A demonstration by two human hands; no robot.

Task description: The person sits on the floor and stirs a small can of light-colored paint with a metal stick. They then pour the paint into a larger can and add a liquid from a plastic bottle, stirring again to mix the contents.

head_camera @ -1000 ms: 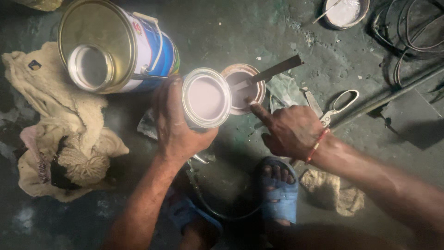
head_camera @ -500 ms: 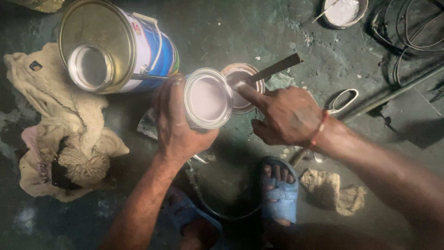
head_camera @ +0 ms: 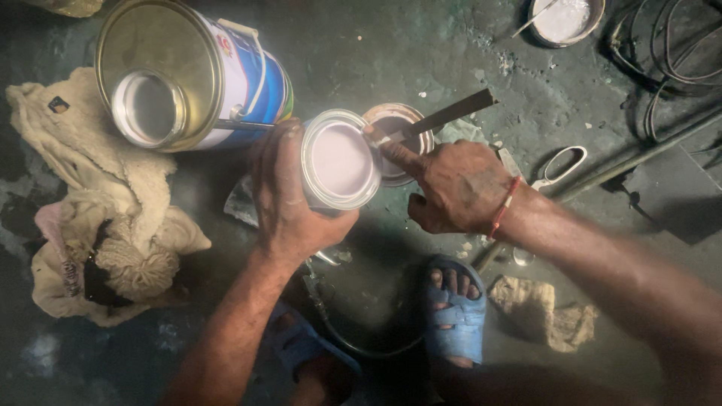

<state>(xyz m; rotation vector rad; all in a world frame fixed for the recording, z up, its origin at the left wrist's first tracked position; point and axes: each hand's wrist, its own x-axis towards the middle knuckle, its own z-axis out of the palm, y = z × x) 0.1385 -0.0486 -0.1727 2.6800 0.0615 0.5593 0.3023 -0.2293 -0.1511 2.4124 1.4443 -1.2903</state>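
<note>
Dark, stained concrete floor underfoot, seen from above. At far left, a crumpled cream cloth, heaped and grubby. Just right of it, a big paint drum on its side, blue and white, round mouth facing the camera, wire handle against its wall. Lower centre, a foot in a blue sandal; beside it to the right, a small dirty rag. Top right, a shallow bowl of white stuff with a stick in it, well apart from the hands. Below that, dark cables and a rod, then white-handled scissors lying just right of the right wrist.

At centre, left hand wrapped around the side of a small paint tin, fingers clenched on its wall, tin tilted with its pale pinkish-white contents facing up. Touching or just behind its right rim, a second small open tin standing on the floor. Right hand, red thread at the wrist, fingers curled, index finger stretched to the held tin's rim, beside a flat metal strip slanting out of the second tin; grip on the strip impossible to tell.
</note>
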